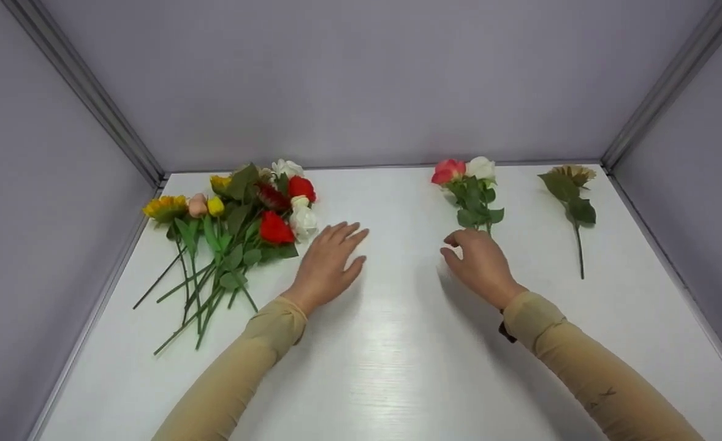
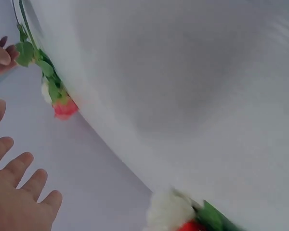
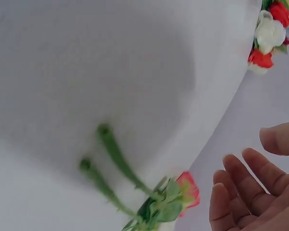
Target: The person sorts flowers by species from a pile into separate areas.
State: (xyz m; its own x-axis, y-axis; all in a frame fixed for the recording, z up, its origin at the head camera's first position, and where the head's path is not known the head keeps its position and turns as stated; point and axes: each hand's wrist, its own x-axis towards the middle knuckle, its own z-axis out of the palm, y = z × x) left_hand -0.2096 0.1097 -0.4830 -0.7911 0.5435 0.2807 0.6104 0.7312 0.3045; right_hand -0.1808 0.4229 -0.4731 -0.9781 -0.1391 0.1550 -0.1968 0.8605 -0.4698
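Observation:
My left hand (image 1: 335,250) hovers flat over the white table (image 1: 398,343) with its fingers straight and spread (image 2: 19,190), holding nothing. It is just right of a pile of artificial flowers (image 1: 244,214) holding red, white and yellow blooms. My right hand (image 1: 468,251) is loosely curled above the stem ends of a pink rose (image 1: 448,171) and a white rose (image 1: 481,167) lying side by side. In the right wrist view the two stems (image 3: 108,161) lie free on the table, and the fingers (image 3: 245,185) hold nothing.
A single flower with large green leaves (image 1: 572,196) lies on its own at the far right. Grey walls with metal corner posts (image 1: 91,98) enclose the table on three sides. Bare tabletop stretches between and in front of my hands.

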